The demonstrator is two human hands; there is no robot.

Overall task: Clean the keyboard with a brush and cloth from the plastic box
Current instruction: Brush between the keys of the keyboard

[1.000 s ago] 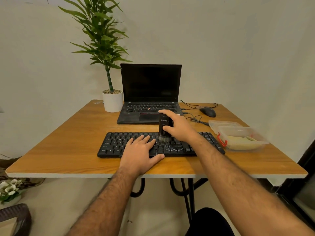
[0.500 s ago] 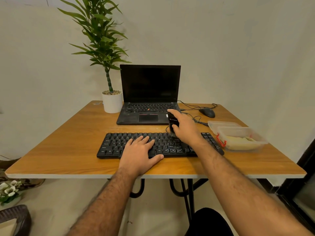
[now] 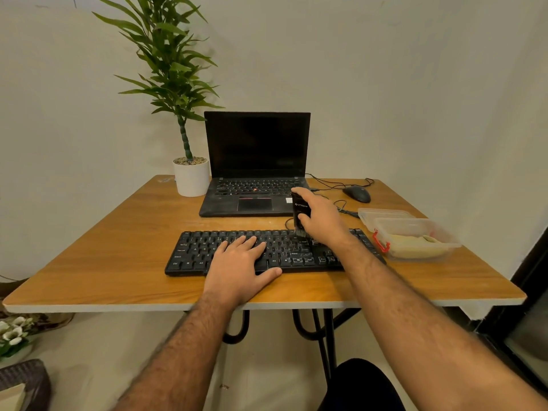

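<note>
A black keyboard (image 3: 296, 250) lies across the front middle of the wooden table (image 3: 118, 247). My left hand (image 3: 240, 268) rests flat on its lower middle keys, fingers spread, holding nothing. My right hand (image 3: 321, 216) grips a black brush (image 3: 300, 210) upright, bristles down on the keyboard's top row right of centre. At the right edge stands the clear plastic box (image 3: 439, 232) with a red clasp, and a pale yellow cloth (image 3: 415, 243) lies inside it.
An open black laptop (image 3: 255, 161) sits behind the keyboard, with a potted plant (image 3: 189, 173) to its left. A black mouse (image 3: 357, 193) and its cables lie at the back right. The box's clear lid (image 3: 382, 214) rests behind the box.
My right hand has swept the brush from the keyboard's middle rows to the right and back toward the top row. My left hand has stayed in place.
</note>
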